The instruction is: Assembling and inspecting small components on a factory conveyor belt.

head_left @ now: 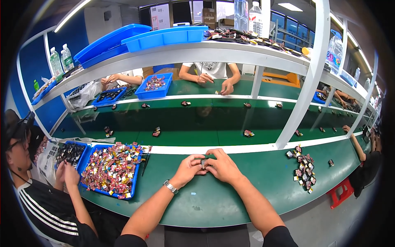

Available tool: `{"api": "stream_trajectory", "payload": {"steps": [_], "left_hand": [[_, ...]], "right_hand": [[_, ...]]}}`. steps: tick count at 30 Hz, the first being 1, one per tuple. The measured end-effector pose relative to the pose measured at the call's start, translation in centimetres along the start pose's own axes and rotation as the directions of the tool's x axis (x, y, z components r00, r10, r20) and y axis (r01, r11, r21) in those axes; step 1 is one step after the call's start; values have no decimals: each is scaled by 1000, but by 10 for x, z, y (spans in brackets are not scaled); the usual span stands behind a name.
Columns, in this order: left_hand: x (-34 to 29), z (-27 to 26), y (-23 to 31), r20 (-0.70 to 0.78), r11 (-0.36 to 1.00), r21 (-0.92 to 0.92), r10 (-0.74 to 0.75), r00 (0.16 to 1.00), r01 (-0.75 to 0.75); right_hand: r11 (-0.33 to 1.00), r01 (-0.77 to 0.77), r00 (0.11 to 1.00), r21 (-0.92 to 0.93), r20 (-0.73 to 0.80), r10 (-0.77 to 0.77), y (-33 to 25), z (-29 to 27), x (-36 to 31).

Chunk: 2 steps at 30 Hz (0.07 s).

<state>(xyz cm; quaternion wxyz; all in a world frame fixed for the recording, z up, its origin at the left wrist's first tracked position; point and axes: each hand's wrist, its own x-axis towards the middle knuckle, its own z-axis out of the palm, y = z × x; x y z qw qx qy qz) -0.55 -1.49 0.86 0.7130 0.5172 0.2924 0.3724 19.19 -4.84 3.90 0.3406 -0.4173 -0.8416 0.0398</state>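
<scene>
Both of my hands meet over the green worktop (173, 210) and close around a small dark part (203, 163), mostly hidden by the fingers. My left hand (188, 170), with a metal watch (170, 187) on its wrist, grips it from the left. From the other side my right hand (222, 165) pinches it with bent fingers. Left of my hands stands a blue tray (133, 181) heaped with small red, yellow and white pieces (110, 169). Dark tweezers (146, 164) lie beside that tray. To the right, a loose pile of small dark assemblies with pale labels (304, 169) rests on the worktop.
Beyond a white rail (230, 149) runs a green conveyor (197, 123) carrying scattered small assemblies. A white post (302, 78) rises ahead right, supporting an overhead shelf (173, 51) with blue trays (164, 38). A co-worker (41, 193) sits close at left; others work across the conveyor.
</scene>
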Motion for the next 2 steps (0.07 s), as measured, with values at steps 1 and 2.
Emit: {"api": "stream_trajectory", "payload": {"steps": [1,2], "left_hand": [[1,0,1,4,1000,5,-4,1000,4],[2,1,1,6,1000,6,-3,1000,2]], "right_hand": [[1000,0,1000,-2,-1,0,1,1,0],[999,-21,1000,43,6,21,3,3,-1]]}}
